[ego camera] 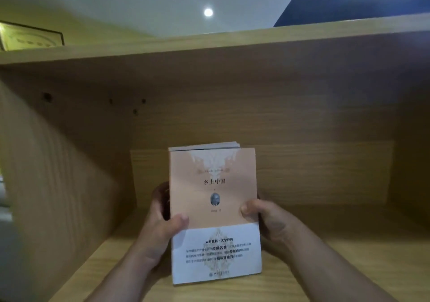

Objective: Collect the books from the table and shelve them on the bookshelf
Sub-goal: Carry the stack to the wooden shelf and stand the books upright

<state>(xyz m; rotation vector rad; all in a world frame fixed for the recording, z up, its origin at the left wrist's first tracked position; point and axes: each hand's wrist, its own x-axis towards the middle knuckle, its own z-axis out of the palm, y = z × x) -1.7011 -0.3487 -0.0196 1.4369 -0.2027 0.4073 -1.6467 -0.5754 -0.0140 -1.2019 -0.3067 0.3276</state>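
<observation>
A stack of books (213, 185) stands upright inside a wooden bookshelf compartment (314, 173), its front cover facing me. The front book is peach with a white band across its lower part and Chinese lettering. More books show behind its top edge. My left hand (162, 220) grips the stack's left side, thumb on the cover. My right hand (267, 215) grips the right side, thumb on the cover. The stack's bottom edge is at the shelf board (325, 266); whether it rests on it is unclear.
The compartment's left wall (58, 185) and the top board (209, 45) enclose the space. A framed plaque (30, 37) stands on the top board at far left. A ceiling light (208, 12) glows above.
</observation>
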